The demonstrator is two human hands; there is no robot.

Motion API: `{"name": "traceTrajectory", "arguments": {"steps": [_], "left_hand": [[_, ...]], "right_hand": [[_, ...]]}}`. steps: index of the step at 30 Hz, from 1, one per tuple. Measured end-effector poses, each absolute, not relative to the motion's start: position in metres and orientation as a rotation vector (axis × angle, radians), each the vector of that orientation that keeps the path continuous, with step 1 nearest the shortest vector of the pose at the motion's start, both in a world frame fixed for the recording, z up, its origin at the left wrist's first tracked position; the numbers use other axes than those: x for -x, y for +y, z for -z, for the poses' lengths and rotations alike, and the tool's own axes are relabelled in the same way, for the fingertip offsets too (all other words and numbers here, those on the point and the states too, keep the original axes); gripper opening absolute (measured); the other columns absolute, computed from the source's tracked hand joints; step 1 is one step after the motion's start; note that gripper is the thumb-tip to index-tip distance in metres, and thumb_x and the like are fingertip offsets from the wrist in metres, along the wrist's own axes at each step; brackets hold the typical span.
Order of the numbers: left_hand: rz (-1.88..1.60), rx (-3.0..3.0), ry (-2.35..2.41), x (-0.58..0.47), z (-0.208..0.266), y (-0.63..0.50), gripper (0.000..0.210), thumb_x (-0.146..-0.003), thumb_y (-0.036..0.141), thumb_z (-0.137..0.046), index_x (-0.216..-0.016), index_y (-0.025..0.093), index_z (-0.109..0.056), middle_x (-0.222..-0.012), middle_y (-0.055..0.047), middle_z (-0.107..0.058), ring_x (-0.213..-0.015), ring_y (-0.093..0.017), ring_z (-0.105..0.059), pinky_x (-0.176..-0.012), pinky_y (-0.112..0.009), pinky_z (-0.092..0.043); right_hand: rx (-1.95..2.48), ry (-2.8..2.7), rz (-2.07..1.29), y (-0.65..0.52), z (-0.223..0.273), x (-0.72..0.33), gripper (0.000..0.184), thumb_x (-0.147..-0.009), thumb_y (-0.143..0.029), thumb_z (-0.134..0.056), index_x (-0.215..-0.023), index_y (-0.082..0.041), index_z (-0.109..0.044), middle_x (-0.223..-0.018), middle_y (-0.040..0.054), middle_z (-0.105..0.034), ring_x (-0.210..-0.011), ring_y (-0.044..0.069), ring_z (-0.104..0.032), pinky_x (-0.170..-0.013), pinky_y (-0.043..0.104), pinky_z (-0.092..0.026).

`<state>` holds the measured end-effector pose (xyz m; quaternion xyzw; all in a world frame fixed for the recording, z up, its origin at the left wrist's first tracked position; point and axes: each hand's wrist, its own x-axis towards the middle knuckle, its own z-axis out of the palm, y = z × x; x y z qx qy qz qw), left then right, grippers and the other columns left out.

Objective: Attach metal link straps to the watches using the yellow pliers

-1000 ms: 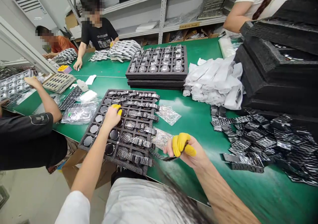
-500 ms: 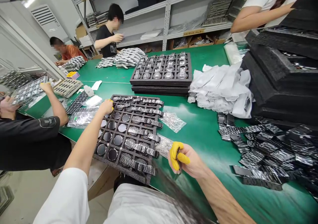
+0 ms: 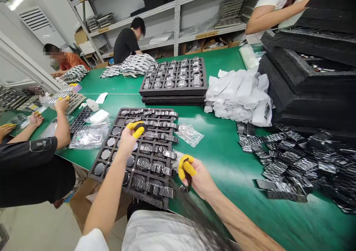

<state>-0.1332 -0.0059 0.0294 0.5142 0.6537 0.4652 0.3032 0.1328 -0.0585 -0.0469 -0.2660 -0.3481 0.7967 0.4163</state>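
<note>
My left hand, yellow covers on its fingers, is closed on a dark round watch head above the foam tray. My right hand, with the same yellow covers, is curled around a dark metal watch band just right of the tray; most of that band is hidden. In the tray's left columns lie bare round watch heads. Its right columns hold watches with metal bands attached. A bag of thin metal pins lies by the tray's right edge, and another is partly behind my right hand.
Loose black metal bands are heaped on the right. Behind them rise stacked black foam trays. White wrapped pieces and a tray full of watches stand farther back. Co-workers sit left and across; a co-worker's sleeve is close on my left.
My left hand has moved from the tray's upper left edge rightward and nearer, now with a watch head in its fingers. My right hand stays beside the tray. The view has shifted slightly.
</note>
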Motion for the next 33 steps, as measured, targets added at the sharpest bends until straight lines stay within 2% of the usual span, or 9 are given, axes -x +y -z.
{"name": "traceTrajectory", "arguments": {"steps": [3,4,6,8,9,12,17,33], "left_hand": [[-1.123,-1.271,1.447,0.075,-0.010,-0.042,0.038,-0.094,0.055,-0.064,-0.108,0.022,-0.052,-0.114,-0.012,-0.077,-0.085,-0.022,-0.075,-0.064,-0.034,-0.062],[-1.088,-1.275,1.396,0.060,-0.004,-0.052,0.033,-0.096,0.050,-0.064,-0.110,0.021,-0.054,-0.114,-0.013,-0.077,-0.087,-0.023,-0.076,-0.065,-0.034,-0.062],[-1.009,-1.393,1.356,0.044,0.005,-0.068,0.024,-0.097,0.034,-0.065,-0.118,0.021,-0.063,-0.121,-0.013,-0.077,-0.102,-0.025,-0.076,-0.083,-0.039,-0.065],[-0.926,-1.622,1.389,0.041,0.011,-0.077,0.036,-0.094,0.016,-0.060,-0.129,0.023,-0.069,-0.130,-0.011,-0.075,-0.119,-0.026,-0.071,-0.105,-0.044,-0.059],[-0.885,-1.737,1.407,0.043,0.012,-0.079,0.046,-0.091,0.010,-0.058,-0.133,0.024,-0.069,-0.133,-0.010,-0.075,-0.123,-0.027,-0.069,-0.110,-0.046,-0.056],[-0.805,-2.001,1.436,0.053,0.013,-0.081,0.062,-0.084,0.001,-0.052,-0.138,0.024,-0.070,-0.135,-0.011,-0.074,-0.125,-0.028,-0.067,-0.111,-0.048,-0.056],[-0.745,-2.241,1.435,0.057,0.011,-0.081,0.068,-0.083,-0.001,-0.051,-0.142,0.025,-0.069,-0.140,-0.009,-0.072,-0.122,-0.029,-0.065,-0.105,-0.048,-0.059],[-0.865,-2.159,1.409,0.054,0.011,-0.086,0.061,-0.090,0.001,-0.051,-0.141,0.028,-0.069,-0.140,-0.007,-0.072,-0.124,-0.027,-0.065,-0.109,-0.046,-0.057]], "right_hand": [[0.702,-0.870,-1.965,-0.060,0.048,-0.128,0.054,-0.082,-0.071,-0.080,-0.082,-0.020,-0.062,-0.056,-0.0041,-0.061,-0.040,0.008,-0.044,-0.041,0.020,-0.030],[0.713,-0.877,-1.967,-0.061,0.048,-0.127,0.054,-0.082,-0.071,-0.080,-0.083,-0.019,-0.063,-0.055,-0.0042,-0.060,-0.040,0.007,-0.043,-0.041,0.020,-0.030],[0.736,-0.906,-1.982,-0.061,0.049,-0.126,0.055,-0.082,-0.070,-0.080,-0.082,-0.018,-0.064,-0.054,-0.0041,-0.060,-0.038,0.007,-0.042,-0.039,0.019,-0.027],[0.755,-0.942,-2.002,-0.062,0.049,-0.124,0.054,-0.081,-0.069,-0.081,-0.080,-0.018,-0.064,-0.052,-0.0039,-0.061,-0.036,0.006,-0.040,-0.038,0.019,-0.025],[0.759,-0.959,-2.019,-0.062,0.049,-0.124,0.053,-0.080,-0.067,-0.082,-0.078,-0.018,-0.064,-0.051,-0.0039,-0.061,-0.035,0.006,-0.039,-0.037,0.019,-0.024],[0.742,-1.016,-2.089,-0.064,0.051,-0.122,0.050,-0.077,-0.062,-0.086,-0.074,-0.018,-0.062,-0.048,-0.0042,-0.060,-0.033,0.006,-0.038,-0.034,0.019,-0.024],[0.704,-1.023,-2.140,-0.065,0.053,-0.121,0.047,-0.078,-0.057,-0.086,-0.071,-0.017,-0.063,-0.046,-0.0043,-0.059,-0.034,0.006,-0.038,-0.033,0.019,-0.023],[0.693,-0.988,-2.141,-0.063,0.048,-0.124,0.042,-0.078,-0.053,-0.085,-0.070,-0.018,-0.065,-0.043,-0.0056,-0.056,-0.034,0.006,-0.036,-0.035,0.019,-0.023]]}}
